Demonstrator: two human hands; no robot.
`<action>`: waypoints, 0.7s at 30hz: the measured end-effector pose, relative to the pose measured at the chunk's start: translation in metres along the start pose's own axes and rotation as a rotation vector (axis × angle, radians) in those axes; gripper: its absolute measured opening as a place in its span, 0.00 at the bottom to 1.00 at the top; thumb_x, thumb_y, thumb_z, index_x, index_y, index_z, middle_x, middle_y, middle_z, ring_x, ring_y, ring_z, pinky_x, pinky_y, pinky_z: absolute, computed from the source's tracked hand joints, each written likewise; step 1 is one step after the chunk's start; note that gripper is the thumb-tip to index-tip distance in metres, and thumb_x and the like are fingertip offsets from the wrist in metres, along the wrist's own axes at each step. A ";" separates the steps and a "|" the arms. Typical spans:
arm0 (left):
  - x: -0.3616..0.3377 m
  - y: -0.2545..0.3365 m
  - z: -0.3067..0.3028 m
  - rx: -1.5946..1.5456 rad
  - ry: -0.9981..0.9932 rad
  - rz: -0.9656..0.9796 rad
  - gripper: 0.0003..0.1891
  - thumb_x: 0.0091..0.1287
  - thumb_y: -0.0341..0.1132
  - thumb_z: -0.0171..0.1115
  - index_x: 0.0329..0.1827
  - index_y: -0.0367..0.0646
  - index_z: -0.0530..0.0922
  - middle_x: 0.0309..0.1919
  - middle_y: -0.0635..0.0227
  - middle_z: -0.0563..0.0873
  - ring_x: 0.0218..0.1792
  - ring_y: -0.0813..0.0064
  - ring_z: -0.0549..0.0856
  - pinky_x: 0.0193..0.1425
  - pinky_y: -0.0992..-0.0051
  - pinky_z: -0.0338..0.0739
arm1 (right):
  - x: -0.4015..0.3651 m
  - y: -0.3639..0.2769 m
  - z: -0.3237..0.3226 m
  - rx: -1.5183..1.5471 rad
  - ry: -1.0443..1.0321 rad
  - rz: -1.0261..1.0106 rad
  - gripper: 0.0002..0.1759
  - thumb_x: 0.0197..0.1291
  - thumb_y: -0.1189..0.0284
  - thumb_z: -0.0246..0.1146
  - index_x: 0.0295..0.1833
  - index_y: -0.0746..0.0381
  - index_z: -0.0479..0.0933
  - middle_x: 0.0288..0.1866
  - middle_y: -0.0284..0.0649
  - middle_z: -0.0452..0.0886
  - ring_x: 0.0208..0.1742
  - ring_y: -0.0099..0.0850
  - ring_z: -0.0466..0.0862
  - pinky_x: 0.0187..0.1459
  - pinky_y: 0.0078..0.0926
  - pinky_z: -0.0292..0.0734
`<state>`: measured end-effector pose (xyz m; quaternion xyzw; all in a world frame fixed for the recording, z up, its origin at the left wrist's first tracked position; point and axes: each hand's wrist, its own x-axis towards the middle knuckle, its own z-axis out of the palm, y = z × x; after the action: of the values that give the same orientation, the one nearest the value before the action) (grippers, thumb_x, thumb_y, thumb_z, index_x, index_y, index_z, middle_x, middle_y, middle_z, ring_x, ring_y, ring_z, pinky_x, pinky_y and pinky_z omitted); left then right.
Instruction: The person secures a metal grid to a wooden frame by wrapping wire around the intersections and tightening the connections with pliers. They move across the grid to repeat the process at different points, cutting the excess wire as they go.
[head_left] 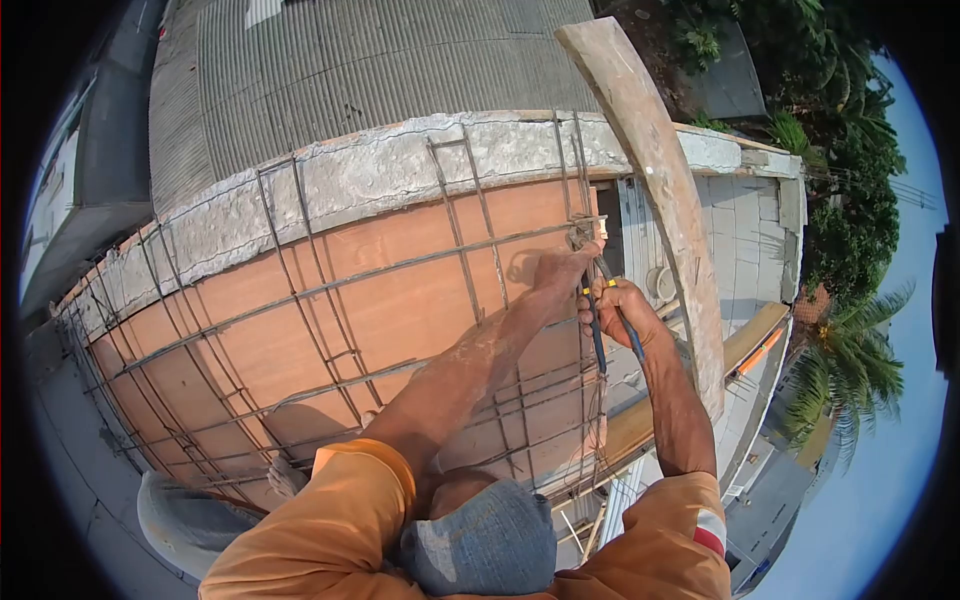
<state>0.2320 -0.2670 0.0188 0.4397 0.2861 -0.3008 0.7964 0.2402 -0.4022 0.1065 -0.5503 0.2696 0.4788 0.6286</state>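
Observation:
My right hand (622,303) is closed on the handles of dark pincers (608,290) with yellow marks. The pincers point up toward a crossing of steel bars near the panel's right end. My left hand (572,262) reaches to that same crossing, its fingers bent at the bars; what they grip, if anything, is too small to tell. A grid of thin steel rebar (375,270) runs over an orange-brown plywood panel (400,300), its long bars crossed by bent stirrups.
A rough concrete edge (370,165) borders the panel, with corrugated roofing (380,60) beyond. A long curved-looking board (665,190) stands at my right. Below it lie a wooden beam (755,335) and a block wall (735,225). My bent knee (478,540) is beneath me.

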 end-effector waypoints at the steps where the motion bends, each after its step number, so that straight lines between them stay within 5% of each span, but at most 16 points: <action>1: 0.001 -0.002 0.002 -0.001 0.005 -0.001 0.26 0.58 0.58 0.69 0.31 0.39 0.81 0.23 0.63 0.82 0.25 0.72 0.81 0.24 0.69 0.74 | -0.001 0.001 0.001 -0.001 -0.004 0.003 0.09 0.47 0.83 0.52 0.35 0.59 0.70 0.34 0.44 0.74 0.32 0.38 0.77 0.33 0.40 0.74; 3: 0.000 0.009 0.004 -0.262 -0.153 -0.223 0.21 0.62 0.52 0.68 0.31 0.41 0.78 0.22 0.67 0.80 0.20 0.72 0.81 0.19 0.71 0.75 | -0.002 0.000 0.008 0.022 0.045 -0.019 0.09 0.46 0.83 0.52 0.34 0.59 0.70 0.34 0.44 0.74 0.31 0.38 0.77 0.33 0.41 0.75; 8: 0.029 -0.005 0.020 -0.665 -0.278 -0.208 0.15 0.63 0.42 0.66 0.36 0.38 0.78 0.26 0.63 0.83 0.21 0.70 0.83 0.20 0.68 0.80 | -0.004 -0.003 0.017 -0.049 0.056 -0.040 0.13 0.50 0.79 0.53 0.43 0.63 0.73 0.33 0.40 0.75 0.30 0.35 0.77 0.33 0.35 0.76; 10: 0.031 -0.011 0.022 -0.712 -0.238 -0.161 0.11 0.63 0.37 0.66 0.35 0.38 0.77 0.24 0.64 0.82 0.19 0.71 0.83 0.18 0.69 0.80 | 0.000 0.004 0.006 -0.527 0.285 0.093 0.17 0.56 0.73 0.56 0.51 0.67 0.73 0.31 0.38 0.75 0.31 0.31 0.78 0.32 0.28 0.75; 11: 0.024 -0.008 0.019 -0.618 -0.191 -0.134 0.08 0.63 0.34 0.66 0.36 0.38 0.77 0.22 0.64 0.81 0.17 0.71 0.81 0.16 0.70 0.79 | -0.008 0.005 0.013 -0.525 0.277 0.103 0.17 0.56 0.73 0.56 0.51 0.67 0.73 0.31 0.38 0.75 0.31 0.31 0.78 0.32 0.28 0.75; 13: 0.024 -0.006 0.019 -0.520 -0.139 -0.101 0.06 0.62 0.30 0.66 0.36 0.39 0.77 0.21 0.64 0.80 0.15 0.71 0.80 0.15 0.71 0.78 | -0.030 0.000 0.033 -0.816 0.598 -0.088 0.24 0.62 0.62 0.59 0.51 0.75 0.74 0.37 0.53 0.81 0.39 0.41 0.84 0.43 0.37 0.79; 14: 0.026 -0.009 0.025 -0.581 -0.107 -0.087 0.06 0.61 0.30 0.65 0.36 0.39 0.77 0.20 0.64 0.80 0.14 0.71 0.79 0.15 0.71 0.78 | -0.033 0.004 0.032 -0.917 0.624 -0.115 0.38 0.62 0.54 0.62 0.60 0.80 0.67 0.48 0.65 0.79 0.50 0.52 0.83 0.52 0.44 0.77; 15: 0.024 -0.009 0.028 -0.642 -0.079 -0.073 0.06 0.61 0.30 0.65 0.35 0.39 0.76 0.19 0.64 0.80 0.13 0.71 0.78 0.15 0.70 0.78 | -0.036 0.020 0.036 -0.913 0.620 -0.111 0.38 0.62 0.54 0.62 0.60 0.80 0.67 0.48 0.65 0.79 0.50 0.52 0.83 0.52 0.44 0.77; 17: 0.025 -0.008 0.030 -0.613 -0.080 -0.115 0.06 0.61 0.29 0.65 0.33 0.38 0.75 0.19 0.63 0.79 0.13 0.71 0.77 0.15 0.69 0.76 | -0.036 0.053 0.055 -1.530 0.628 -0.446 0.48 0.61 0.52 0.64 0.68 0.82 0.56 0.57 0.69 0.72 0.59 0.59 0.77 0.58 0.50 0.74; 19: 0.031 -0.017 0.034 -0.649 -0.043 -0.038 0.06 0.62 0.28 0.63 0.32 0.38 0.74 0.19 0.62 0.78 0.12 0.70 0.77 0.14 0.68 0.75 | -0.034 0.064 0.067 -1.520 0.682 -0.246 0.52 0.60 0.55 0.66 0.73 0.80 0.47 0.65 0.66 0.66 0.64 0.59 0.73 0.59 0.50 0.74; 21: 0.036 -0.025 0.038 -0.664 -0.057 0.006 0.06 0.62 0.28 0.63 0.32 0.37 0.74 0.18 0.62 0.78 0.12 0.70 0.76 0.14 0.68 0.74 | -0.027 0.091 0.057 -1.980 0.865 -0.210 0.49 0.57 0.62 0.67 0.73 0.77 0.50 0.66 0.62 0.67 0.63 0.54 0.74 0.59 0.48 0.75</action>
<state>0.2446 -0.3189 -0.0039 0.1485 0.3447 -0.2012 0.9048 0.1371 -0.3624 0.1051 -0.9557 -0.0859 0.1933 -0.2046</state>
